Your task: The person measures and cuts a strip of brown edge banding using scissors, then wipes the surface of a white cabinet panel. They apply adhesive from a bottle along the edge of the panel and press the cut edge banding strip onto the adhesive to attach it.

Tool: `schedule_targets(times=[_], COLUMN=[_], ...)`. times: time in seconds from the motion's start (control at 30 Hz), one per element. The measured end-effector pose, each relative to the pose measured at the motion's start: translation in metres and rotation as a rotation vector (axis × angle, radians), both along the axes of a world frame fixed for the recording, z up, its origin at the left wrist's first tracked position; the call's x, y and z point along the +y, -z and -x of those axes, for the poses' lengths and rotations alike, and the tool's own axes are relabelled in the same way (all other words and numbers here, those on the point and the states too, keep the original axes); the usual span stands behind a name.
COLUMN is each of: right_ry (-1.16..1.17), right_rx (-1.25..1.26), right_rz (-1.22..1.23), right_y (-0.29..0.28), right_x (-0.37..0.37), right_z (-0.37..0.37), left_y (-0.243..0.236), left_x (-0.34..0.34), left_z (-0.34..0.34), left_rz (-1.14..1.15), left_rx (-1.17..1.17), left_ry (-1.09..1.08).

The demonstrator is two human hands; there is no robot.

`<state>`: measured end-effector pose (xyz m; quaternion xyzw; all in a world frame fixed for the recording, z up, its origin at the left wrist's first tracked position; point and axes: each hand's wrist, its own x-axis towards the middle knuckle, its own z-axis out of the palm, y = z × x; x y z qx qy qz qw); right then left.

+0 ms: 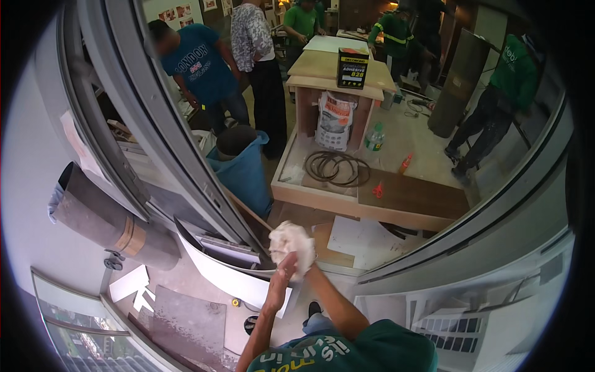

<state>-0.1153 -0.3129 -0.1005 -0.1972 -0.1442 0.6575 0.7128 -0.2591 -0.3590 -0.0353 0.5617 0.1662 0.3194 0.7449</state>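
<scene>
The person's green T-shirt [347, 348] is nearest; ahead of it, a crumpled cream cloth [292, 239] sits just beyond and touching the left grip [286, 266], and hides the right grip. Blur and folds obscure the fingers, so I cannot tell whether either grip pinches it.

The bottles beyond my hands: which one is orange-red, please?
The slim orange-red bottle, just beyond the red scissors. The other bottle, farther back, is wider and see-through, with a green top.
</scene>
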Motion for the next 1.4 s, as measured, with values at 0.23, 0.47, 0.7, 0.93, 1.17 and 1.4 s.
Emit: schedule_targets(times=[0.23, 0.47, 0.7, 0.93, 1.17, 1.4], right_ry=[0.019, 0.414, 0.581, 0.808, 0.438, 0.295], right_rx=[0.308, 0.228, 0.205, 0.075, -0.296, -0.152], right_rz=[-0.328, 0.431, 0.535, 0.933, 1.355, 1.37], right_y=[-0.084, 0.004, 0.074, 0.157, 0.228, 0.224], right_x=[-0.088, -0.142, -0.167, -0.134, -0.103, -0.077], right_z=[-0.145, -0.224, -0.281, -0.36, -0.4, -0.428], left_y=[0.003, 0.095, 0.174, 0.26, 0.333, 0.386], left_x=[0.02, 0.044, 0.091, 0.17, 0.276, 0.32], left_z=[-0.073, -0.094, -0.195, -0.358, -0.514, -0.643], left_rz=[0.145, 0.2, -0.187, -0.258, -0.557, -0.752], left_rx=[0.095, 0.515, 0.676, 0.751, 0.843, 0.993], left_ry=[0.008, 0.064, 0.221, 0.393, 0.282, 0.212])
